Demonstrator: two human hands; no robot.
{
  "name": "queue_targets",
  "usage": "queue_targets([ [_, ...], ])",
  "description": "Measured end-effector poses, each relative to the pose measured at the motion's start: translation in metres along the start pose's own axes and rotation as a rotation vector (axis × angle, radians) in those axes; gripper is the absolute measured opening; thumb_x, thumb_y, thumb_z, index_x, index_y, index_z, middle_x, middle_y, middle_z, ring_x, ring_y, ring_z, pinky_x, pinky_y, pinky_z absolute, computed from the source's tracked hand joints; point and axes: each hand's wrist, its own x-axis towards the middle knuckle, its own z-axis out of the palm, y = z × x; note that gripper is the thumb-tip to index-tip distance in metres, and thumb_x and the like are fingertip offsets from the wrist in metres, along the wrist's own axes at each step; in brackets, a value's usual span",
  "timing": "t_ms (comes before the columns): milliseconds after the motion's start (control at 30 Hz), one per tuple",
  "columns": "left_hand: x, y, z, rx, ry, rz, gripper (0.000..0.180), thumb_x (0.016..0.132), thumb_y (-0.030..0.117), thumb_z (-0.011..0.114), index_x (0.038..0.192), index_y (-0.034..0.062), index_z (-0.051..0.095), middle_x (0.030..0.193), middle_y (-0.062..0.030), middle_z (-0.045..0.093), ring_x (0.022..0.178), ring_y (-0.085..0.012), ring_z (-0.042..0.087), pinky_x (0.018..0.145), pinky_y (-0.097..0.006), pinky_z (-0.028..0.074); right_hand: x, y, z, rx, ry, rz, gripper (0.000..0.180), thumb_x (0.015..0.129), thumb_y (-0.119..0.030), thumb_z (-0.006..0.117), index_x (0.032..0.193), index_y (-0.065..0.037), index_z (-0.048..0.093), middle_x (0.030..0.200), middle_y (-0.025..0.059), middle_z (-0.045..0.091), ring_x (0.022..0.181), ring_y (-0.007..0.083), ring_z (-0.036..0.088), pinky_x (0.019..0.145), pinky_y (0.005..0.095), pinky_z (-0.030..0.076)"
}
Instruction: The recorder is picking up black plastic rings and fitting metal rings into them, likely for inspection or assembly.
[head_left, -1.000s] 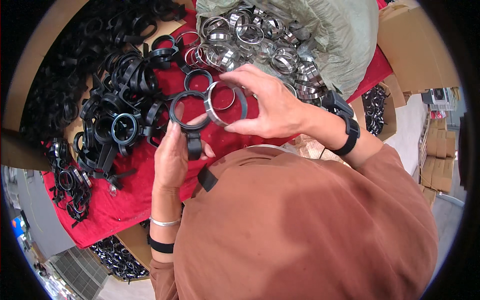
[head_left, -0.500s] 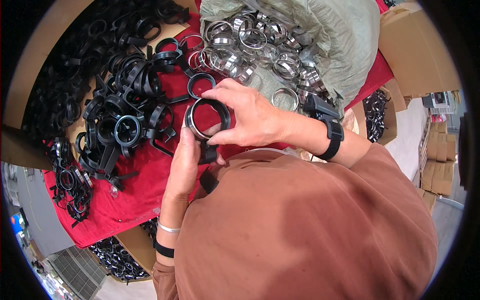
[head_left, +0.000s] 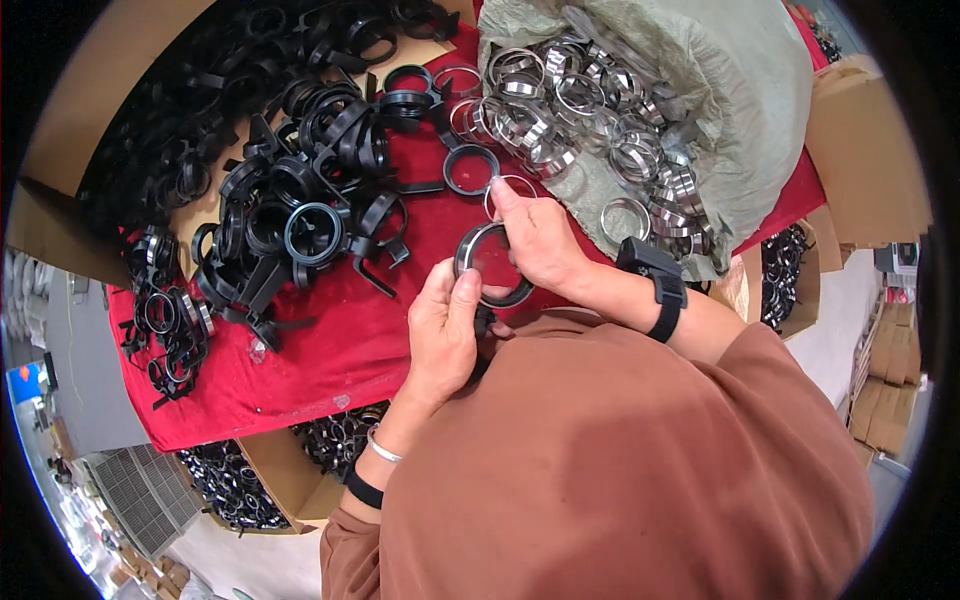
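Both hands grip one round black ring with a silver metal band point(head_left: 466, 250), low over the near edge of the red cloth. My left hand point(head_left: 443, 330) pinches its left side, thumb against the rim. With fingers bent over the upper right rim, my right hand point(head_left: 543, 243) closes on the other side. Part of a dark piece below the ring is hidden by the left hand and the brown clothing. Just beyond the right fingertips lie a loose black ring point(head_left: 470, 148) and a thin metal ring point(head_left: 522, 178) partly covered by the hand.
Black ringed parts point(head_left: 312, 232) with arms pile up on the left of the red cloth point(head_left: 300, 375), spilling from a cardboard box point(head_left: 60, 225). Shiny metal rings point(head_left: 625, 155) lie on a grey-green plastic sack point(head_left: 745, 120) at right. Boxes of parts point(head_left: 232, 490) stand below the table.
The whole view has shifted, so the table's things sit farther right. Between my hands the ring has tilted, and my right fingers have moved around its upper right rim.
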Motion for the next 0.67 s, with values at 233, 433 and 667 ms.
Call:
queue_targets([
  [233,-0.014,0.034,-0.106,0.694,0.329,0.172,0.021,0.095,0.019,0.043,0.096,-0.0008,0.049,0.079,-0.0123,0.062,0.061,-0.0159,0.061,0.051,-0.027,0.049,-0.004,0.007,-0.002,0.348,-0.416,0.3,0.056,0.092,-0.048,0.042,0.092,0.005,0.061,0.072,0.009,0.062,0.064,0.0157,0.06,0.052,0.0283,0.048],
  [433,-0.042,0.119,-0.38,1.517,0.885,0.323,0.04,0.096,0.035,0.038,0.116,0.0027,0.05,0.1,-0.0166,0.061,0.093,-0.0312,0.058,0.082,-0.039,0.043,0.004,0.04,-0.019,-0.435,-0.107,-0.417,0.021,0.078,-0.021,0.066,0.086,-0.003,0.061,0.079,0.0136,0.06,0.07,0.0274,0.06,0.065,0.0373,0.048],
  [667,0.01,0.133,-0.297,1.759,0.804,0.812,0.052,0.09,0.034,0.051,0.131,0.0035,0.04,0.129,-0.021,0.047,0.119,-0.0372,0.043,0.099,-0.045,0.032,0.043,0.031,0.009,-0.894,-0.015,-0.516,0.034,0.074,-0.033,0.067,0.096,-0.009,0.058,0.099,0.0125,0.05,0.096,0.0276,0.047,0.077,0.0399,0.043],
])
